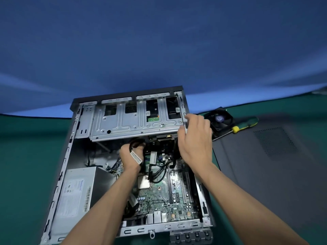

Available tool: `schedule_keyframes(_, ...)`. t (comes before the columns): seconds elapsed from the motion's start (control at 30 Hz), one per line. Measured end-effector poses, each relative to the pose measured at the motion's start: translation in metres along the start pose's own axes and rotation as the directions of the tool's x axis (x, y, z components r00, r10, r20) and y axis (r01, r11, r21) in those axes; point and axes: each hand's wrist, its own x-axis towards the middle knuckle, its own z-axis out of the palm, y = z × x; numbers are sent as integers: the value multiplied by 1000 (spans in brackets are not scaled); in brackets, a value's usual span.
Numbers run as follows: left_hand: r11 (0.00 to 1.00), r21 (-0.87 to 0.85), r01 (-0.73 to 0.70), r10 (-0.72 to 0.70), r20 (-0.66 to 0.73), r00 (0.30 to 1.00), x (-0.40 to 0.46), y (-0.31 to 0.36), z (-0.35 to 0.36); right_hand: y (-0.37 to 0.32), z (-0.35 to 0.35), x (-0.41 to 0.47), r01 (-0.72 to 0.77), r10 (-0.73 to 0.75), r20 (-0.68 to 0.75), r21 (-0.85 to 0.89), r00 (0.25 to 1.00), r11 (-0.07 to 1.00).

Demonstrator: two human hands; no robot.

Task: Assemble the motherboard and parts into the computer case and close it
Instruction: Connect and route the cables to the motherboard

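Observation:
The open computer case (pixel 58 174) lies flat on the green table. The green motherboard (pixel 155 197) sits in its lower right part, the grey power supply (pixel 77 193) in the lower left. A metal drive cage (pixel 134 121) spans the far end, tilted up. My right hand (pixel 194 140) grips the cage's right edge. My left hand (pixel 131 156) reaches under the cage and holds a black cable with a white label (pixel 136 157). More black cables (pixel 159 172) run across the board.
A black CPU cooler fan (pixel 220 120) and a yellow-handled screwdriver (pixel 237 129) lie on the table right of the case. The dark side panel (pixel 269 160) lies flat further right. A blue backdrop rises behind the table.

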Motion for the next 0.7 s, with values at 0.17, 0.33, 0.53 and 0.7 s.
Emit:
schedule_keyframes(0.17, 992, -35, 119, -120, -47, 992, 7, -3, 3, 1, 2, 2, -18, 19, 13, -17, 1000, 1000)
schedule_keyframes(0.33, 995, -1, 102, -102, -16, 995, 6, -3, 6, 1, 3, 3, -25, 25, 19, -23, 999, 999)
schedule_keyframes(0.53, 988, 102, 120, -118, -29, 993, 7, -4, 8, 3, 5, 2, -42, 42, 4, 3, 999, 999)
schedule_keyframes(0.7, 985, 129, 111, -105, -59, 993, 1, 0, 10, 3, 6, 2, -46, 46, -2, 3, 999, 999)
